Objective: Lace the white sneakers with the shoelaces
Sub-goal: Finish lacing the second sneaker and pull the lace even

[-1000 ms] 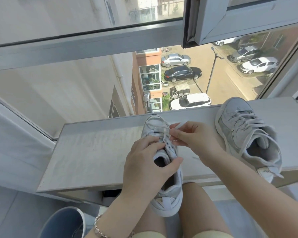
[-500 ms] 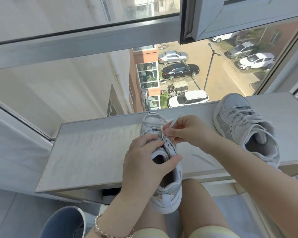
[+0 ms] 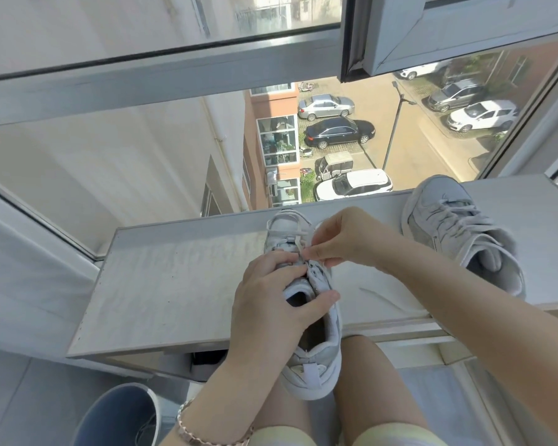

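One white sneaker (image 3: 316,358) lies toe-away across the front edge of the window ledge (image 3: 174,284), its heel over my knees. My left hand (image 3: 271,304) grips its tongue and left eyelet flap, thumb across the opening. My right hand (image 3: 345,239) pinches the white shoelace (image 3: 298,241) just above the upper eyelets, fingertips almost meeting my left fingers. The lace crosses the toe end in a few rows. A second white sneaker (image 3: 461,233), laced, lies on the ledge at the right.
A blue bucket (image 3: 120,416) stands on the floor at lower left. Behind the ledge the window glass and frame (image 3: 161,69) look down on parked cars. A bracelet circles my left wrist.
My right hand has moved left and down toward the eyelets, closing on my left fingers with the lace. My view has shifted slightly down.
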A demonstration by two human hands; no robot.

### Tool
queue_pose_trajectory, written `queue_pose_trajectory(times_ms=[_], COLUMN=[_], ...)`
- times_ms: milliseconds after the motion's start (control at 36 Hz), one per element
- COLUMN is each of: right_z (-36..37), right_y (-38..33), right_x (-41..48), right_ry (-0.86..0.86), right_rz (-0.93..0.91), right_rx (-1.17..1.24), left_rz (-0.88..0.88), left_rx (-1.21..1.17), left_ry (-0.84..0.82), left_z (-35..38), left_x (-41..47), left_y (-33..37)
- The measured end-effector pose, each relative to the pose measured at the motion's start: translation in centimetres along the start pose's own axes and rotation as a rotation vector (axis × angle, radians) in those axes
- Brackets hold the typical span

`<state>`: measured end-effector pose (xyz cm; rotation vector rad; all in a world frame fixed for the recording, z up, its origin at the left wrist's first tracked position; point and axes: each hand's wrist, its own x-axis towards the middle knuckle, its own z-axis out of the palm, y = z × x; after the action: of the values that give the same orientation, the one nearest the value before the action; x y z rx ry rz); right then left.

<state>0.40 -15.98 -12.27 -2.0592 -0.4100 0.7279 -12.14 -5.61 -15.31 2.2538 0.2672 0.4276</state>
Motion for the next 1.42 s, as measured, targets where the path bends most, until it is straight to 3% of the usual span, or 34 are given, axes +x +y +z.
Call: queue_pose_trajectory(times_ms=[361,444,500,583,750,889,1056,1139,1278,1333,1389,1417], right_z=[1.2,0.5,-0.3,-0.9,-1.5,-1.1,-0.1,0.4,1.0,0.0,-1.8,-2.7], right_y=[3.0,3.0,2.6,1.9,1.7,1.8,3.6,4.1,1.2,-0.3,-1.2,-1.4], right_x=[-2.0,-2.2,-2.3,-1.9,-0.4,-0.1,-0.1,-1.5,-5.7,-6.8,-7.3,-7.1], right_ry=[0.124,0.189,0.108,-0.074,-0.113,0.015,0.217,0.264,0.179,0.219,0.247,0.238], right_rz=[-0.170,-0.376,-0.523,-0.583,-0.755,-1.043,-1.187,-1.106,-0.811,-0.682,-0.446,-0.312], right_rx=[0.217,0.015,-0.187,-0.440,-0.594,-0.781,-0.727,-0.492,0.306,0.581,0.694,0.622], left_rz=[0.006,0.011,0.012,0.026,0.023,0.022,0.013,0.014,-0.010,-0.009,-0.007,-0.003], left_rx=[-0.009,-0.010,-0.011,0.004,-0.025,-0.039,-0.021,-0.012,0.020,0.039,0.041,0.039], left_ry=[-0.008,-0.013,-0.018,-0.010,0.012,0.024,-0.003,-0.013,-0.001,-0.010,-0.017,-0.021], left_z=[0.1,0.0,0.0,0.0,0.0,-0.1,0.0,-0.1,-0.3,-0.4,-0.5,-0.6], left_x=[0.0,0.1,0.1,0.1,0.1,0.1,0.1,0.1,0.9,1.0,1.1,1.1], left_y=[0.1,0.1,0.1,0.0,0.0,0.0,0.0,0.1,0.1,0.1,0.1,0.1])
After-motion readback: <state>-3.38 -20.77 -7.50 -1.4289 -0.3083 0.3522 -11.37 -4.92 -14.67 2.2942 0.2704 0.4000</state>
